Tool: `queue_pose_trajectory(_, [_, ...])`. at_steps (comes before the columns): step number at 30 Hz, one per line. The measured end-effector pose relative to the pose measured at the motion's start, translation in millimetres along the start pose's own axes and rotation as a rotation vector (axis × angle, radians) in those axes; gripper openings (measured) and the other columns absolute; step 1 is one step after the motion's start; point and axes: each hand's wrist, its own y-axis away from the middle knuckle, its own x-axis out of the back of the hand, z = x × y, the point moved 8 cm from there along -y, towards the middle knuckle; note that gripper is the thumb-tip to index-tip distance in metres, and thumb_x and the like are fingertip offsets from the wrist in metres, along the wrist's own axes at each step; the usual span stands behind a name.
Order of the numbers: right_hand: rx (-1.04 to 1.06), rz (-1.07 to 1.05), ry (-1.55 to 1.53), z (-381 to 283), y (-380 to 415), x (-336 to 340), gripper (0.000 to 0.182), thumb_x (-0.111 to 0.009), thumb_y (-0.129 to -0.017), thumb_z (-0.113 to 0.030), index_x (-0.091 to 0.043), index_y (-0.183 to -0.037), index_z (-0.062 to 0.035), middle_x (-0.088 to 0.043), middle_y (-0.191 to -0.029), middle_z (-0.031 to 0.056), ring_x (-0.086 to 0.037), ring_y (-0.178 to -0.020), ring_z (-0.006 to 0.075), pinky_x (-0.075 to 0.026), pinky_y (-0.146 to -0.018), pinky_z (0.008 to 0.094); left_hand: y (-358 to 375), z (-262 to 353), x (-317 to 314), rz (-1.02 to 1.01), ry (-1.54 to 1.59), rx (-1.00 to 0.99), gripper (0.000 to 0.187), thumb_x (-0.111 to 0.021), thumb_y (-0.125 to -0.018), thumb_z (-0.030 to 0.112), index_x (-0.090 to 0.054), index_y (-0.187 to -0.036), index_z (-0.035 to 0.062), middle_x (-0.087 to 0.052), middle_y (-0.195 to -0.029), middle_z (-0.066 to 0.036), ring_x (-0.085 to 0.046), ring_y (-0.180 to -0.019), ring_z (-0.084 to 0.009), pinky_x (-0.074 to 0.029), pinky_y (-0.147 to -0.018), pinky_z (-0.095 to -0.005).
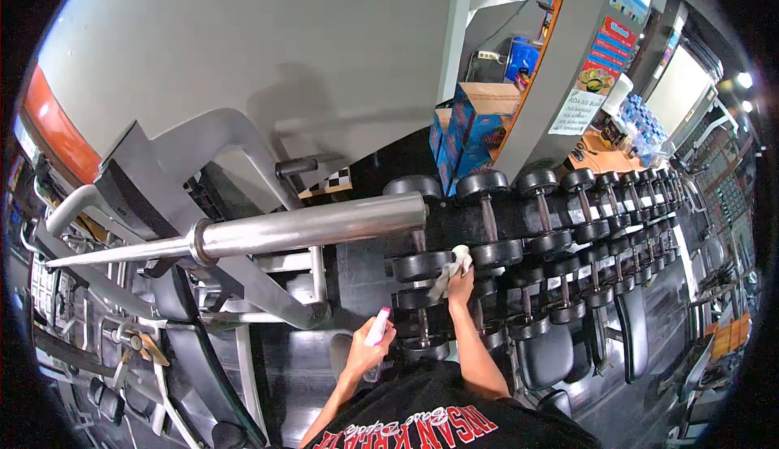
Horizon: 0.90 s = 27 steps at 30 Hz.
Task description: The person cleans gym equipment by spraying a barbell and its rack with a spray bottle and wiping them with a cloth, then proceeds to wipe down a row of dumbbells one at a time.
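Observation:
My left hand (369, 354) is closed around a spray bottle (377, 329) with a white and pink top, held low in front of my body. Bunched in my right hand (461, 285) is a pale cloth (448, 277), right at the heads of the dumbbells on the upper tier. One black dumbbell (420, 266) lies just left of the cloth and another dumbbell (495, 253) just right of it. Below the right forearm sits the lower row, with a dumbbell (423, 347) between my two hands.
A steel barbell (312, 230) juts across from the left on a grey bench frame (235, 136). The two-tier dumbbell row runs off to the right. Black bench pads (545, 357) stand below it. Blue boxes (475, 136) are stacked behind, beside a grey pillar (552, 84).

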Motion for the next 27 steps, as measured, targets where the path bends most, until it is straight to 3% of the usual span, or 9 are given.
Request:
queue_pose_trajectory(2, [0.044,-0.082,-0.014,-37.1,17.1,11.8,0.036,-0.046,-0.094,-0.03,-0.048,-0.118,-0.0034,-0.06,-0.102,0.0266,-0.057,-0.097,0.0438,-0.045,-0.077,0.0468,-0.8,4.4,-0.2,-0.005,-0.008,-0.002,0.012,-0.065,-0.083,0.012,-0.059,-0.09,0.0048,-0.055,-0.061,0.0,-0.051,-0.049,-0.0073,-0.041,-0.045,-0.0252])
queue_pose_trajectory(5, [0.507,-0.119,0.023,-92.2,33.4,17.7,0.035,-0.053,-0.089,-0.013,-0.047,-0.121,-0.0024,-0.062,-0.101,0.0224,-0.056,-0.097,0.0433,-0.046,-0.078,0.0445,-3.2,3.3,-3.0,-0.019,-0.003,0.03,0.012,-0.064,-0.084,0.011,-0.059,-0.091,0.005,-0.055,-0.061,0.0,-0.051,-0.048,-0.0069,-0.041,-0.044,-0.0247])
queue_pose_trajectory(10, [0.979,-0.344,0.24,-140.2,57.2,-0.9,0.058,-0.062,-0.068,-0.002,-0.052,-0.125,-0.0151,-0.056,-0.122,0.0055,-0.048,-0.118,0.0244,-0.031,-0.103,0.0409,-10.7,3.0,-7.8,-0.042,0.011,0.022,0.013,-0.065,-0.084,0.011,-0.059,-0.092,0.0042,-0.055,-0.061,0.0,-0.051,-0.049,-0.0072,-0.041,-0.045,-0.025])
queue_pose_trajectory(14, [1.294,-0.561,0.381,-159.8,82.7,-26.2,0.049,-0.059,-0.071,-0.007,-0.057,-0.119,-0.019,-0.058,-0.118,0.0006,-0.049,-0.117,0.0186,-0.031,-0.104,0.0393,-21.8,-7.5,-9.9,-0.024,-0.049,-0.06,0.014,-0.065,-0.083,0.012,-0.059,-0.093,0.0038,-0.057,-0.064,-0.001,-0.052,-0.051,-0.0083,-0.043,-0.047,-0.0254])
queue_pose_trajectory(20, [1.422,-0.622,0.434,-157.5,102.1,-84.5,0.023,-0.054,-0.08,-0.016,-0.063,-0.101,-0.0179,-0.062,-0.102,0.0029,-0.054,-0.103,0.0209,-0.037,-0.091,0.0387,-21.8,6.5,-15.0,-0.037,-0.028,0.029,0.017,-0.066,-0.082,0.014,-0.06,-0.094,0.0032,-0.059,-0.068,-0.003,-0.053,-0.053,-0.0091,-0.044,-0.05,-0.0255])
queue_pose_trajectory(22, [1.52,-0.781,1.005,-126.1,116.4,-132.3,0.026,-0.05,-0.082,-0.022,-0.063,-0.105,-0.0179,-0.062,-0.104,0.0019,-0.054,-0.095,0.0193,-0.038,-0.081,0.0347,-22.3,18.6,-11.9,-0.013,-0.151,-0.071,0.017,-0.065,-0.083,0.014,-0.06,-0.094,0.0026,-0.058,-0.066,-0.002,-0.053,-0.052,-0.0089,-0.044,-0.048,-0.0256])
queue_pose_trajectory(24, [1.586,-0.809,1.143,-103.1,130.3,-161.7,0.027,-0.052,-0.083,-0.024,-0.063,-0.107,-0.0182,-0.063,-0.105,0.0016,-0.054,-0.097,0.0186,-0.037,-0.08,0.0352,-22.0,12.6,-8.5,-0.006,-0.081,-0.017,0.017,-0.065,-0.083,0.014,-0.059,-0.094,0.0024,-0.058,-0.065,-0.002,-0.053,-0.052,-0.0088,-0.043,-0.047,-0.0255])
queue_pose_trajectory(26, [1.649,-1.108,1.78,-45.7,145.1,-187.9,0.037,-0.056,-0.08,-0.022,-0.06,-0.116,-0.0172,-0.062,-0.112,0.0021,-0.053,-0.104,0.0201,-0.037,-0.081,0.039,-22.2,6.6,-8.9,-0.007,-0.002,0.038,0.017,-0.065,-0.083,0.014,-0.059,-0.094,0.0022,-0.057,-0.065,-0.002,-0.052,-0.051,-0.0088,-0.042,-0.047,-0.0255])
queue_pose_trajectory(27, [1.648,-1.108,1.781,-44.5,142.9,-188.8,0.037,-0.056,-0.08,-0.022,-0.06,-0.116,-0.0172,-0.062,-0.112,0.0021,-0.053,-0.104,0.0201,-0.037,-0.081,0.039,-22.2,7.7,-6.6,0.011,0.009,0.022,0.018,-0.065,-0.083,0.014,-0.059,-0.094,0.0021,-0.057,-0.064,-0.002,-0.052,-0.051,-0.0088,-0.042,-0.046,-0.0253])
